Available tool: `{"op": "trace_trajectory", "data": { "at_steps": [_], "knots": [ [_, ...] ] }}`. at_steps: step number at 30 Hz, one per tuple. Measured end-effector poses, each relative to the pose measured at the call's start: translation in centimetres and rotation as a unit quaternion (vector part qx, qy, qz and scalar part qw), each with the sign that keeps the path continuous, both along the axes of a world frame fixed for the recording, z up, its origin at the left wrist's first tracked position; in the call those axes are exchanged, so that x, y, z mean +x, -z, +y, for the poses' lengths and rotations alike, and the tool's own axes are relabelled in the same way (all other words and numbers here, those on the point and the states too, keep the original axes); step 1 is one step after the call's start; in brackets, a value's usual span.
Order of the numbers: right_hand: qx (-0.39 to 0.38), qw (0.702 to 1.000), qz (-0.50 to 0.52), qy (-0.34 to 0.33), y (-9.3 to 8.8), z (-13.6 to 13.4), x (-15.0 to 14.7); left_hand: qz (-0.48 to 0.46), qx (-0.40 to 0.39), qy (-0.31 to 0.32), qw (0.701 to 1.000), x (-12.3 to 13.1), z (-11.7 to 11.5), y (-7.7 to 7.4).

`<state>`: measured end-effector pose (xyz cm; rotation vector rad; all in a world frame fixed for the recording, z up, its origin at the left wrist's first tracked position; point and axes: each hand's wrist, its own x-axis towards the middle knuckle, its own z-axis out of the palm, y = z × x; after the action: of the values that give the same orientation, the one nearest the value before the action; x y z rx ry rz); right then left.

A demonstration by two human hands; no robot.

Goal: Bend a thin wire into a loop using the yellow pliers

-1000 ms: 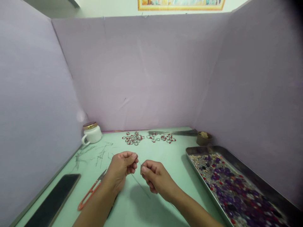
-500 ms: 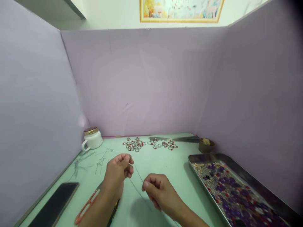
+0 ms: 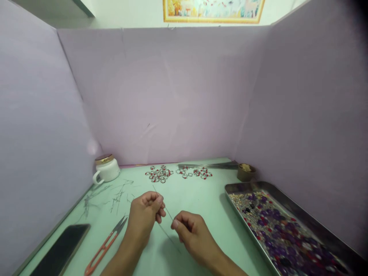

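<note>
A thin wire [image 3: 168, 213] runs slantwise between my two hands above the green table. My left hand [image 3: 148, 211] pinches it between thumb and forefinger, and its upper end sticks out above the fingertips. Lower and to the right, my right hand [image 3: 191, 234] is closed on the same wire with thumb and forefinger. Orange-handled snips [image 3: 105, 247] lie left of my left forearm, blades pointing up and away. Small rings of clear and red beads [image 3: 159, 174] lie in groups at the back of the table. Whether any bead is on the wire is too small to tell.
A steel tray [image 3: 266, 187] of mixed beads fills the right side, with a small brown pot [image 3: 246, 173] behind it. Long wires [image 3: 212, 166] lie at the back. On the left are a lidded white mug [image 3: 107, 170], wire scraps [image 3: 117, 195] and a phone [image 3: 61, 249].
My left hand has moved slightly right and now pinches the wire, whose end shows above its fingers. The view has shifted a little, and the snips are more fully visible.
</note>
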<state>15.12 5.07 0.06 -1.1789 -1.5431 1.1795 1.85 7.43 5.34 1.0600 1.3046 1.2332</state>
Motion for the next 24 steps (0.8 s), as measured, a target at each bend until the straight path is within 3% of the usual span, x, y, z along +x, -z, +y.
{"op": "trace_trajectory", "data": {
  "at_steps": [8,12,16,24],
  "knots": [
    [0.049,0.998,0.041,-0.023,-0.8,-1.1,0.0,-0.084,-0.044,0.044,0.994,-0.1,0.1,-0.1],
    [-0.075,0.993,0.081,-0.041,-0.4,-1.3,0.6,-0.096,-0.006,-0.002,0.995,-0.8,0.6,-0.3],
    [-0.198,0.966,0.148,-0.078,0.4,-1.6,2.0,-0.12,0.006,-0.048,0.992,-1.5,1.2,0.0],
    [-0.247,0.92,0.288,-0.096,1.8,-0.7,4.0,-0.191,-0.106,-0.019,0.976,1.2,0.1,1.5]
  ]
}}
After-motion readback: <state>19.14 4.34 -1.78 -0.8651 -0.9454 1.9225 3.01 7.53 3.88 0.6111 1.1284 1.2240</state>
